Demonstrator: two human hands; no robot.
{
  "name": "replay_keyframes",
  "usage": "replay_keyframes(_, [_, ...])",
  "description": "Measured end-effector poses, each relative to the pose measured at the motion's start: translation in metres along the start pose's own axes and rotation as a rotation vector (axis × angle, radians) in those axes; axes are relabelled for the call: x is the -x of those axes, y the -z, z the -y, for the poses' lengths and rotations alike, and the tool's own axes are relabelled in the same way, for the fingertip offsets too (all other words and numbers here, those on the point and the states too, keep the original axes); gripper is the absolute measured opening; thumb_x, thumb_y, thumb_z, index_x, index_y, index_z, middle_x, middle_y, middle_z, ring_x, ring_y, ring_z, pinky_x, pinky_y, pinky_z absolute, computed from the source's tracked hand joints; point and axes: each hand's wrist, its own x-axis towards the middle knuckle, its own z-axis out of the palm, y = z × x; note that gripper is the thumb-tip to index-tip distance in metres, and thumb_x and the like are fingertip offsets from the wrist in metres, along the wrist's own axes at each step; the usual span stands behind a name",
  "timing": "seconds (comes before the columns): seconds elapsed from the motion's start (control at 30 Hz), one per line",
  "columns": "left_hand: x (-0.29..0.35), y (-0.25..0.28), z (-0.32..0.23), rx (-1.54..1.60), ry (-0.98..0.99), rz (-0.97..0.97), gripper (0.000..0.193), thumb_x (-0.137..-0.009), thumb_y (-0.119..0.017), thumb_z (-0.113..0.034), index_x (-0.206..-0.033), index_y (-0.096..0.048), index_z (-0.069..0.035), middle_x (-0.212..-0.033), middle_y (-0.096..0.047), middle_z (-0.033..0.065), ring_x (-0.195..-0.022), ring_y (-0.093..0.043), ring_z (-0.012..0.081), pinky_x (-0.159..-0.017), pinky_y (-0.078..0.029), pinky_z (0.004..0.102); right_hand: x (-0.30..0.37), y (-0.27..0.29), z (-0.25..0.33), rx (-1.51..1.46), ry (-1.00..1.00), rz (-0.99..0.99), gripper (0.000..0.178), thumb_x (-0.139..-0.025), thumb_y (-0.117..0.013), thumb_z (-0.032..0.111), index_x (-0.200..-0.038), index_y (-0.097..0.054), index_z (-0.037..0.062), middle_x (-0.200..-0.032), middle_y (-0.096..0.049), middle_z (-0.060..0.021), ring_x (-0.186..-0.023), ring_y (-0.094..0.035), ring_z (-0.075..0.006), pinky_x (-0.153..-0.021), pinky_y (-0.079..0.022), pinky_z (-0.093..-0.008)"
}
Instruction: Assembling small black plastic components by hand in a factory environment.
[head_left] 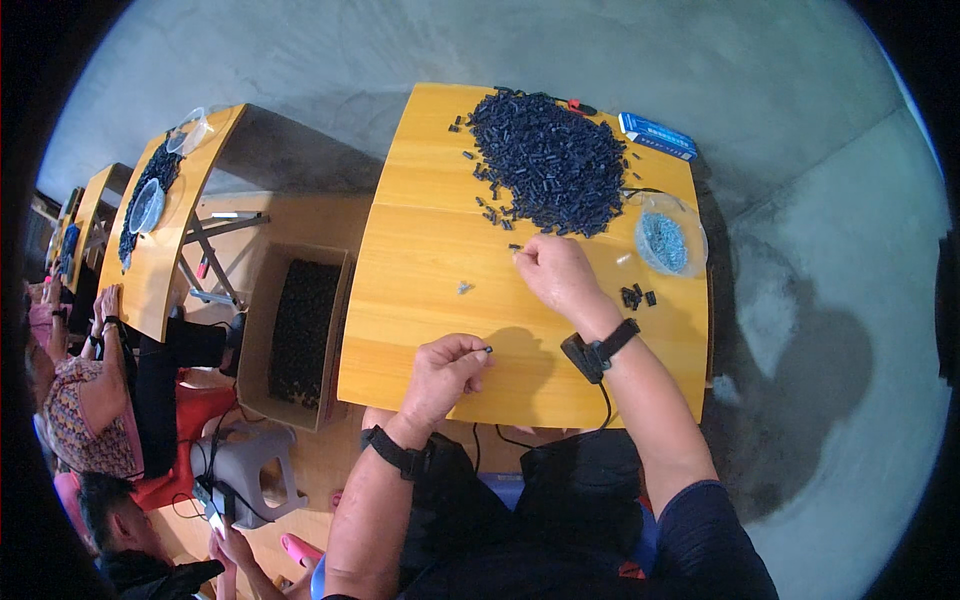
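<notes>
My left hand (445, 375) is near the front edge of the yellow wooden table (410, 270). Its thumb and forefinger pinch a small black plastic piece (488, 349). Farther out, my right hand (560, 275) is closed, fingers curled and pointing left; whatever it may hold is hidden. Just beyond its fingertips lies a loose black piece (514, 247). A big heap of similar black pieces (555, 165) covers the far part of the table. Some small clear bits (464, 288) lie between my hands and the left edge.
Right of my right hand stand a clear tub of small light-blue parts (665, 240) and a few black pieces (635, 297). A blue-and-white box (657, 136) lies at the far right. Left of the table is a carton of dark pieces (300, 330). Other people sit at tables beyond.
</notes>
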Motion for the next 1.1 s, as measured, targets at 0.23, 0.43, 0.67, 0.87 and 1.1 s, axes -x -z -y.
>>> replay_keyframes(0.23, [-0.001,0.000,0.004,0.087,-0.008,-0.086,0.009,-0.090,-0.058,-0.007,-0.096,-0.064,-0.002,-0.081,-0.067,0.0039,-0.059,-0.055,0.0080,-0.056,-0.045,0.0215,-0.012,-0.019,0.005,0.272,-0.046,-0.050,0.022,-0.083,-0.062,0.023,-0.077,-0.065,0.0017,-0.073,-0.065,-0.0201,-0.071,-0.064,-0.0380,-0.065,-0.051,-0.0465])
replay_keyframes(0.43, [0.000,0.003,0.005,0.161,-0.021,-0.096,0.011,-0.092,-0.055,-0.006,-0.098,-0.063,-0.002,-0.081,-0.066,0.0048,-0.061,-0.056,0.0095,-0.057,-0.047,0.0229,-0.010,-0.023,0.005,0.340,0.018,-0.058,0.018,-0.082,-0.058,0.018,-0.077,-0.062,0.0009,-0.071,-0.064,-0.0212,-0.071,-0.065,-0.0381,-0.066,-0.052,-0.0482])
replay_keyframes(0.67, [-0.002,0.006,0.009,0.252,-0.035,-0.083,0.014,-0.095,-0.052,-0.010,-0.103,-0.059,-0.002,-0.081,-0.063,0.0047,-0.061,-0.057,0.0109,-0.058,-0.046,0.0241,-0.001,-0.016,-0.003,0.262,0.038,-0.098,0.015,-0.081,-0.058,0.015,-0.078,-0.062,0.0007,-0.071,-0.064,-0.0210,-0.070,-0.064,-0.0384,-0.065,-0.052,-0.0475])
replay_keyframes(0.87, [-0.002,0.005,0.009,0.225,-0.054,-0.115,0.015,-0.095,-0.052,-0.010,-0.105,-0.059,-0.002,-0.081,-0.063,0.0045,-0.061,-0.057,0.0110,-0.058,-0.045,0.0232,0.003,-0.009,-0.005,0.154,-0.029,-0.079,0.010,-0.079,-0.059,0.009,-0.080,-0.058,-0.0002,-0.077,-0.064,-0.0209,-0.075,-0.062,-0.0396,-0.067,-0.049,-0.0492])
replay_keyframes(1.1, [-0.005,0.009,0.014,0.229,-0.030,-0.079,0.016,-0.095,-0.053,-0.011,-0.106,-0.059,-0.002,-0.083,-0.064,0.0054,-0.061,-0.058,0.0117,-0.057,-0.047,0.0247,0.013,0.002,-0.027,0.010,0.010,-0.071,0.012,-0.080,-0.056,0.002,-0.091,-0.060,-0.0011,-0.082,-0.065,-0.0215,-0.079,-0.063,-0.0377,-0.069,-0.050,-0.0446])
